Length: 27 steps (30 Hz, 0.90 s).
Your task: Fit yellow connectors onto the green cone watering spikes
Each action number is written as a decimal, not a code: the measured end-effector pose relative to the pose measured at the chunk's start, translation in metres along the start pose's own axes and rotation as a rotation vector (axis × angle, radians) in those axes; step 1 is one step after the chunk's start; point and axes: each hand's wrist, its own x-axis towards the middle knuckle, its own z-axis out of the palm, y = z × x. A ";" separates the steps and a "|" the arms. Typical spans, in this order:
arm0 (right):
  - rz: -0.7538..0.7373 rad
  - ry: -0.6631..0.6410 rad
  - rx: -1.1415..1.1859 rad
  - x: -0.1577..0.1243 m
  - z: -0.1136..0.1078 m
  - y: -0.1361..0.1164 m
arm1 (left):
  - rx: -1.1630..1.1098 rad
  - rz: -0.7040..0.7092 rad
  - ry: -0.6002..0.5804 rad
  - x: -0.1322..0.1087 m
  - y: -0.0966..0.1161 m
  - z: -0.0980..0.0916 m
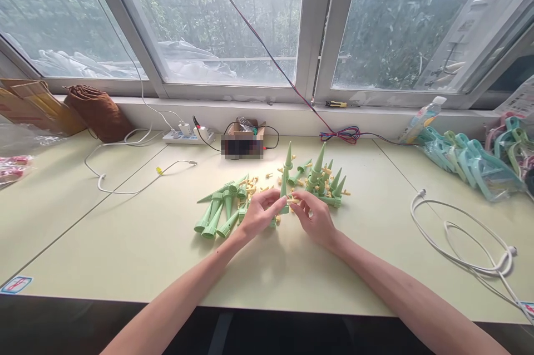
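Note:
Between my hands a green plastic spike (284, 187) stands point up, its wide collar low in my left hand (263, 211). The fingers of that hand are closed round it. My right hand (312, 213) pinches a small yellow valve (293, 200) against the side of the spike's collar. Left of my hands lies a heap of green spikes (213, 216), some with their open ends toward me. Several spikes with yellow valves on them (319, 168) stand or lie behind and to the right. Loose yellow valves (269, 175) are scattered behind my left hand.
At the back are a power strip (187, 136), a small cardboard box (250, 126) and a blurred dark device (242, 147). White cables (125, 192) lie left, another coiled cable (463, 260) right. Bagged teal plastic items (471, 163) and a bottle (423, 118) stand at the right.

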 end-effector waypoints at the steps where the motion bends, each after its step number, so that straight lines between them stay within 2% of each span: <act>1: -0.008 -0.002 -0.009 0.000 0.000 0.001 | -0.005 -0.005 -0.006 0.000 0.000 0.000; 16: -0.011 -0.052 -0.030 -0.002 0.001 0.008 | 0.188 0.186 -0.061 0.000 0.000 -0.001; 27: 0.004 -0.075 -0.040 -0.004 0.001 0.010 | 0.369 0.336 -0.047 0.001 -0.008 -0.002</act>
